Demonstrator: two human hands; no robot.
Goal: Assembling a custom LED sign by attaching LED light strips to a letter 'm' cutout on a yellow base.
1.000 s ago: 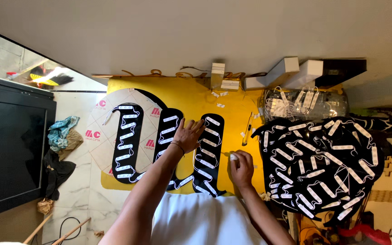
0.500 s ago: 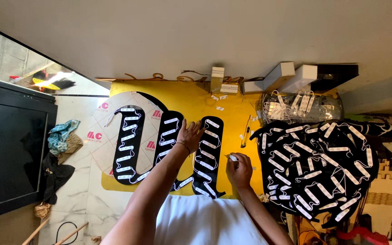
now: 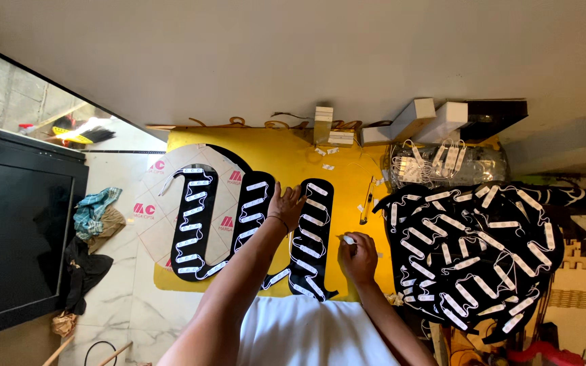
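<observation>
Yellow worktable (image 3: 347, 169) against plain wall, white marble floor (image 3: 116, 271) at side. Black curvy sign letter with white LED modules (image 3: 252, 230) lies on table. Left hand (image 3: 286, 205) flat, open on letter. Right hand (image 3: 357, 256) pinches small white module (image 3: 348, 239). Both unchanged versus 0.5 s ago.

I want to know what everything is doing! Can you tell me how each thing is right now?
Left hand: flat on the black wavy panel.
Right hand: pinching a small white piece.
Black wavy panel: lying on the yellow board.
Black pile: heaped, covered in white strips.
</observation>
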